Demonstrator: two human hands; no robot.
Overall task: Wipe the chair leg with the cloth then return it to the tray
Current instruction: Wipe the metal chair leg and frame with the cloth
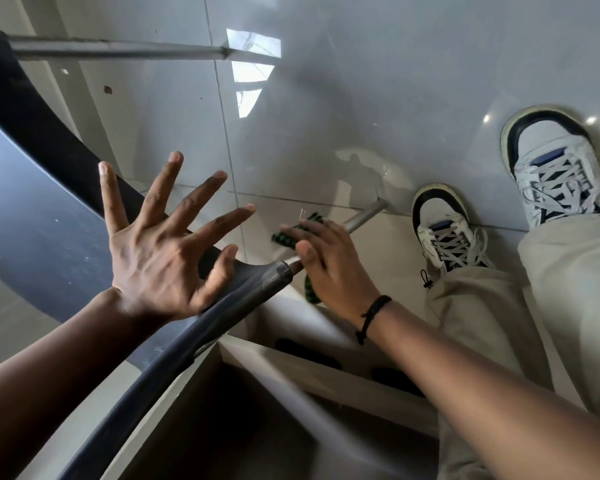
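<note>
Your right hand (329,261) clamps the green-black cloth (297,233) around the metal chair leg (362,216), left hand (160,244) splayed empty (tray not identifiable): loose cloth ends may slip off mid-stroke.

The chair leg (364,216) is a plain grey metal tube, slanting down from the chair's dark socket to its open end on the pale tiled floor. The cloth (293,235), green with a black check, is wrapped round the middle of that leg under my right hand (329,265); one end pokes out above the leg, another hangs just below it.
</note>
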